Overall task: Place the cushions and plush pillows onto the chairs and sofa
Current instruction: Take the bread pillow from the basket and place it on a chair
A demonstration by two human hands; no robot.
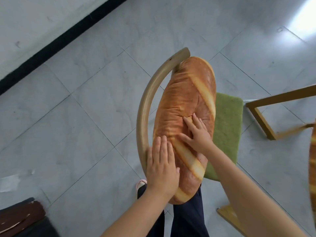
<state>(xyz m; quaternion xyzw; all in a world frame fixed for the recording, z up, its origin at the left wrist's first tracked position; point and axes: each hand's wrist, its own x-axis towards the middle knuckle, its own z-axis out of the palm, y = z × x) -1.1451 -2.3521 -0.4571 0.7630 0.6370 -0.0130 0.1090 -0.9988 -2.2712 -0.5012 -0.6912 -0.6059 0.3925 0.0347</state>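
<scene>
I'm looking down at the bread-shaped plush pillow (186, 120), centre of frame. It's lying along the curved wooden backrest (145, 106) of the chair, partly over the green seat cushion (227, 127). Its long axis is running from lower centre up toward upper centre, tilted slightly right. The near end is overhanging toward my legs at the bottom of the frame; the far end is touching the backrest's tip.

My left hand (162, 166) is lying flat, fingers straight and together, pressing on the pillow's near left edge right where it's meeting the backrest. My right hand (198, 134) is sitting further up the pillow near mid-length, fingers spread and pushing into the fabric, denting it. Neither hand is gripping anything.

My read: I'm seating the pillow, not carrying it. The seat lies to the right of the pillow's axis and the backrest to the left, so any further nudge goes rightward and down. The right hand is nearer the middle, better placed to press it home; the left is steadying the near end.

A second wooden frame (266, 115) is showing at the right edge, well apart.
</scene>
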